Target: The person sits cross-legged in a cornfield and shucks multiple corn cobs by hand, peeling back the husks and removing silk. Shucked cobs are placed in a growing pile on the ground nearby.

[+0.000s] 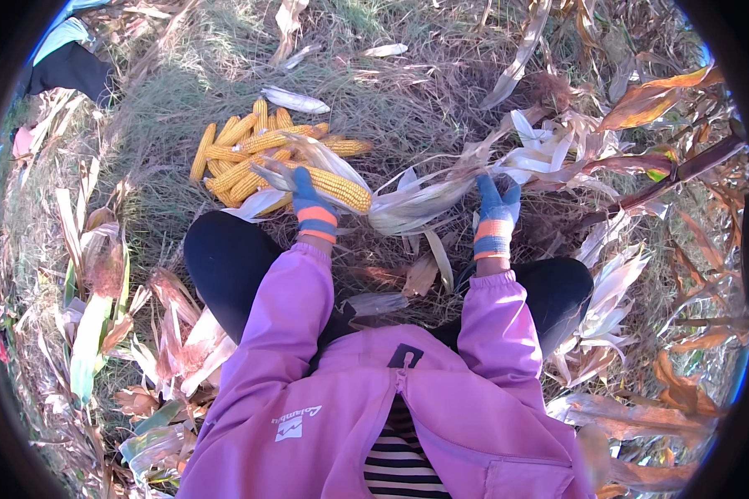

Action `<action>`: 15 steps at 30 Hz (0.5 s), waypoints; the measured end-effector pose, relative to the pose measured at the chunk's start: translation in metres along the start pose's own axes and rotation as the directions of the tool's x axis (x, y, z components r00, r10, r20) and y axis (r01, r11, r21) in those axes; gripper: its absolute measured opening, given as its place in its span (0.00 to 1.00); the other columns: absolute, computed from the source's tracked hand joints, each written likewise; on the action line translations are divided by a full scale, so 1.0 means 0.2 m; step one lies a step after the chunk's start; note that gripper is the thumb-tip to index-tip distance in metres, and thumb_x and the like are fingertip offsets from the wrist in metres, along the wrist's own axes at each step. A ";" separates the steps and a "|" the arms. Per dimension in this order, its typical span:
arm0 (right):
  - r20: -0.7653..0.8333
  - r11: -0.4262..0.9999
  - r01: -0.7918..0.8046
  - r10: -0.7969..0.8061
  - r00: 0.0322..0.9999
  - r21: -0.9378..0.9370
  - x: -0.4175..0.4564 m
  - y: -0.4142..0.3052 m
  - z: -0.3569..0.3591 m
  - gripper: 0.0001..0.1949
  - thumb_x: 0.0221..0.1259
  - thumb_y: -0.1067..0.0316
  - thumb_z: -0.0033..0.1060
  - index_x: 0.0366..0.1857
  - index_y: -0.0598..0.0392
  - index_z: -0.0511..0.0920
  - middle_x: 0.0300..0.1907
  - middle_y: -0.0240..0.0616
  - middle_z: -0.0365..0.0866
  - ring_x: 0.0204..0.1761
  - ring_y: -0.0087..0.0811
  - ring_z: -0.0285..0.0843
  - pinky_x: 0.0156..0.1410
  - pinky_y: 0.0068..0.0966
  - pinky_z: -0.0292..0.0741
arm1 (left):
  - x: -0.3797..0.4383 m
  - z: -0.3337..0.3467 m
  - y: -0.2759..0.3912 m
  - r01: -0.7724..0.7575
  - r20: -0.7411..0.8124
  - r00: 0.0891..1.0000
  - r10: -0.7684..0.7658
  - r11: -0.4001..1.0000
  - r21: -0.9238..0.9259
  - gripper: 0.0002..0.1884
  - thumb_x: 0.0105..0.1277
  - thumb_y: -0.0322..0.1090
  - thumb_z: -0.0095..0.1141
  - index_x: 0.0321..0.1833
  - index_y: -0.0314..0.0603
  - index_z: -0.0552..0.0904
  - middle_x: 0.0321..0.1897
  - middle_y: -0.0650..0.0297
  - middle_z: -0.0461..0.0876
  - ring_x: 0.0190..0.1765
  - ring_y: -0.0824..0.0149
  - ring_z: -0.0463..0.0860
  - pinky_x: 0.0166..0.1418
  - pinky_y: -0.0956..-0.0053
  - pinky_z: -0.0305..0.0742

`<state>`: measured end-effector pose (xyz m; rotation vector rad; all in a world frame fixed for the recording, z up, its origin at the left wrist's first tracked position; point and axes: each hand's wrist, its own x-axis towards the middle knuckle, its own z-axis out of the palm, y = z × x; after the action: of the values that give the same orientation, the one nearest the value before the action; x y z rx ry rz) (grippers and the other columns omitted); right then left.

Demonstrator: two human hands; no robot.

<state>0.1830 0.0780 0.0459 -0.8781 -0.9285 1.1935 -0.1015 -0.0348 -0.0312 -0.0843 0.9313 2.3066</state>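
Observation:
Both hands wear blue knit gloves with orange-striped cuffs. My left hand (306,196) is around the base end of a partly husked yellow corn ear (340,189), its pale husk peeled back beside it. The ear lies over the near right side of a heap of bare corn ears (231,153) on the dry grass. My right hand (498,203), to the right, touches the edge of a bunch of pale, dry husks (530,156); its fingers are apart, and whether it grips a husk is hard to see. Between the hands lies a dry husk (412,206).
A white husk-covered ear (295,100) lies beyond the heap. A dark corn stalk (674,178) slants in at the right. Dry husks (187,343) lie left of my crossed legs, more (605,312) to the right. Dark cloth (72,72) shows at the upper left.

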 end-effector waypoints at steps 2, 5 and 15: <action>-0.040 0.913 0.271 -0.297 0.954 -0.305 -0.04 -0.07 0.06 0.18 0.51 0.78 0.61 0.48 0.64 0.71 0.41 0.40 0.76 0.43 0.33 0.73 0.50 0.28 0.72 | 0.07 -0.09 0.00 -0.138 0.030 0.990 0.138 0.990 0.018 0.30 0.61 0.50 0.58 0.61 0.44 0.67 0.53 0.58 0.74 0.53 0.57 0.74 0.59 0.58 0.69; 0.165 0.579 0.600 -0.629 0.759 -0.552 -0.16 -0.33 0.19 0.16 0.50 0.79 0.58 0.46 0.64 0.73 0.40 0.46 0.75 0.44 0.42 0.73 0.51 0.33 0.71 | 0.07 -0.12 -0.02 -0.224 0.035 0.974 0.223 0.973 0.052 0.30 0.60 0.49 0.59 0.62 0.44 0.66 0.53 0.59 0.73 0.52 0.58 0.75 0.58 0.59 0.70; 0.786 0.631 0.654 -0.109 0.609 -0.418 -0.47 0.17 0.39 0.18 0.51 0.72 0.54 0.50 0.57 0.72 0.49 0.50 0.74 0.50 0.52 0.72 0.54 0.39 0.71 | -0.30 0.15 -0.05 -0.061 0.123 0.991 0.052 0.995 0.073 0.32 0.61 0.51 0.58 0.63 0.44 0.64 0.53 0.58 0.73 0.53 0.58 0.74 0.57 0.60 0.71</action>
<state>0.0867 -0.0047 0.0316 -0.6619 -2.2075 0.7194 -0.0430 -0.0428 0.0029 0.1147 0.9700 2.2967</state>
